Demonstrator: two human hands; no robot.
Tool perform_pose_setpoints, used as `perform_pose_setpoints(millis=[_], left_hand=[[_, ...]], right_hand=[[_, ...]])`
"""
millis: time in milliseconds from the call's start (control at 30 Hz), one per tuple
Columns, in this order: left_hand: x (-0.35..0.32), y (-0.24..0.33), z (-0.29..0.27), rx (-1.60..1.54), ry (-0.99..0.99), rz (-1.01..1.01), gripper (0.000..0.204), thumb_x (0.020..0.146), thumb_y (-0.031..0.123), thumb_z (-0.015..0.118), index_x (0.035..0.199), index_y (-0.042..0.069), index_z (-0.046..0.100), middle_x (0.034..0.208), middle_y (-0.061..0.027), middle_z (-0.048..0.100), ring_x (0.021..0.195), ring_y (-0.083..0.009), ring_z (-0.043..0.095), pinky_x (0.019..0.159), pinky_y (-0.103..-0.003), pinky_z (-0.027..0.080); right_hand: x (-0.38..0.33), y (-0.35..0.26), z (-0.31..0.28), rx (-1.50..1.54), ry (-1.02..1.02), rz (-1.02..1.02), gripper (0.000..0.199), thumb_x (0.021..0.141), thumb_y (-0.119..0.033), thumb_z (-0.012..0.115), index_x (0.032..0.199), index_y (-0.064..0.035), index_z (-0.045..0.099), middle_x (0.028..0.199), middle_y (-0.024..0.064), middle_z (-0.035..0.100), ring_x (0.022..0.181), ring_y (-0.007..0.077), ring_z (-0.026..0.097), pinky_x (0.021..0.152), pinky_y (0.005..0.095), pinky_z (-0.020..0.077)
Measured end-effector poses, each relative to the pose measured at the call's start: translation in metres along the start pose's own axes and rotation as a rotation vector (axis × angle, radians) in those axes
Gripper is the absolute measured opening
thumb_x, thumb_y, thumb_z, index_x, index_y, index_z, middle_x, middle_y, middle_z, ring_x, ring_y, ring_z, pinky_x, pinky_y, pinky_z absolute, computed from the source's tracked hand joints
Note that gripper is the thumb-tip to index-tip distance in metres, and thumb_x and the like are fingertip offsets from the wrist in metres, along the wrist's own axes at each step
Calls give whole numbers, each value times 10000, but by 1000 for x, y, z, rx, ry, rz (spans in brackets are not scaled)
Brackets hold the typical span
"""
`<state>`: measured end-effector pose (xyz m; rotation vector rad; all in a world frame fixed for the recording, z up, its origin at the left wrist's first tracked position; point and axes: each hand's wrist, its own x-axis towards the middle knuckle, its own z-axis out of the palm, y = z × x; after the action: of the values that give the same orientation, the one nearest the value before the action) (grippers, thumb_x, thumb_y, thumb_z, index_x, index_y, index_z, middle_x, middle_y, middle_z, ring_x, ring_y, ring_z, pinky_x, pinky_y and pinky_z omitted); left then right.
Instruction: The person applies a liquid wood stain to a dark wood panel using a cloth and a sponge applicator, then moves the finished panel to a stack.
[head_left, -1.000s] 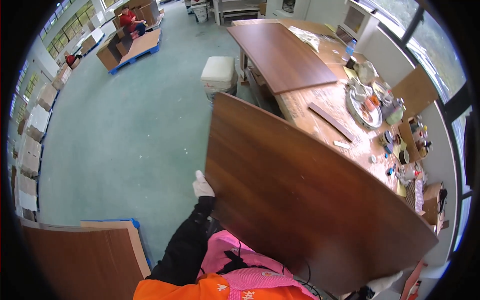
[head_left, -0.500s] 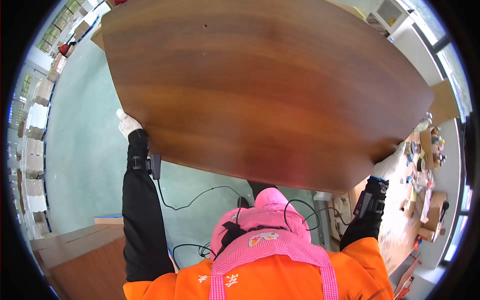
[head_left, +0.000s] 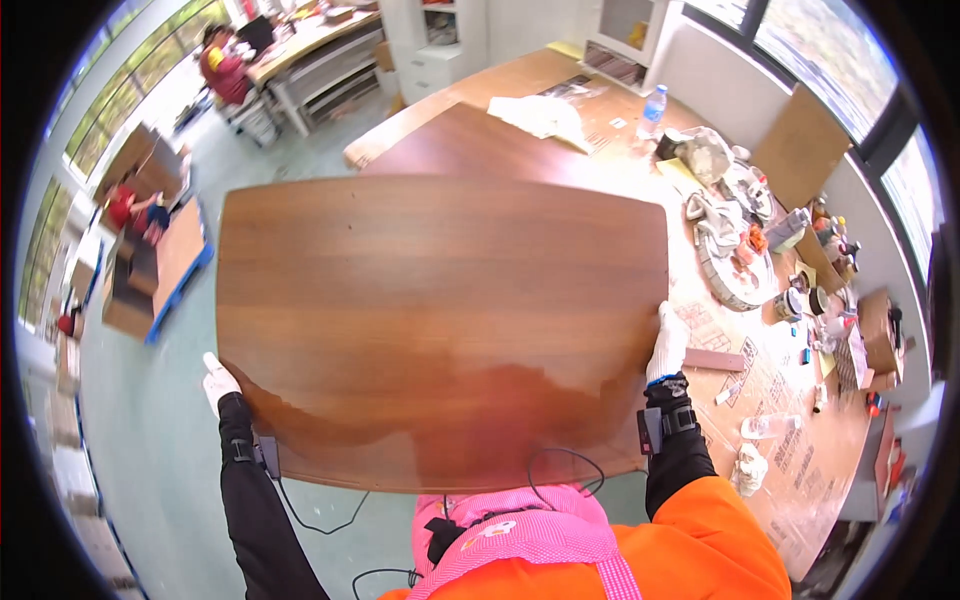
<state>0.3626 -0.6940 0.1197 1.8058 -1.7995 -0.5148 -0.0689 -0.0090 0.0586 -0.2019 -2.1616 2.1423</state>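
Observation:
Between my hands is a large, glossy brown wooden panel (head_left: 440, 300) with slightly bowed edges and a few small holes. My left hand (head_left: 219, 383), in a white glove, grips its left edge; its fingers are partly hidden behind the board. On the opposite edge my gloved right hand (head_left: 668, 343) is closed round the wood. The panel's near edge comes close to my pink apron (head_left: 540, 535). Just beyond its far edge, a second brown panel (head_left: 460, 140) lies on the workbench (head_left: 790, 480), partly covered by the one I hold.
Cans, bottles and a round tray (head_left: 735, 275) of rags crowd the bench's right side. A short brown strip (head_left: 715, 360) and a clear bottle (head_left: 770, 427) lie nearer. Cables (head_left: 330, 530) hang below my arms. Two people (head_left: 225, 75) sit farther off, left, one beside a blue-edged pallet (head_left: 180, 285).
The panel has come down in view and now looks more level. Both hands still hold its side edges. My view has turned, bringing the bench and the second panel into sight.

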Motion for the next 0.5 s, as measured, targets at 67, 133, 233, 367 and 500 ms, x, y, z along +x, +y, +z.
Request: perform_pose_setpoints(millis=[67,133,233,367,500], left_hand=[[28,48,52,110,-72,4,1008,1031,741,246,1213,-156,671,1227,-375,665,1253,-507,593,1082,-514,449],[49,99,107,160,-114,34,1002,1036,729,232,1176,-150,691,1193,-373,676,1240,-506,604,1071,-525,458],[70,178,189,161,-216,120,970,1039,714,231,1168,-120,708,1166,-360,690,1214,-513,619,1049,-547,474],[85,282,302,251,-379,290,941,1033,714,246,1149,-83,732,1160,-345,697,1194,-504,637,1034,-548,487],[94,352,402,205,-505,457,860,1037,658,287,1103,-71,737,1092,-334,710,1146,-511,651,1010,-542,491]], right_hand=[[13,6,3,-90,-26,-19,383,1078,-260,561,1250,49,708,1213,138,736,1108,195,657,987,349,501],[25,13,5,-188,90,-23,419,1076,-304,557,1179,66,726,1073,126,761,1002,206,666,927,378,508],[41,28,11,-140,226,68,487,1061,-386,580,1108,73,735,1019,125,754,927,211,625,877,392,487],[54,41,13,36,357,242,424,1062,-278,639,1333,47,663,1292,56,685,1177,142,616,1060,318,473],[62,48,28,-284,534,203,469,1052,-402,623,944,37,746,867,20,694,803,144,576,773,361,474]])
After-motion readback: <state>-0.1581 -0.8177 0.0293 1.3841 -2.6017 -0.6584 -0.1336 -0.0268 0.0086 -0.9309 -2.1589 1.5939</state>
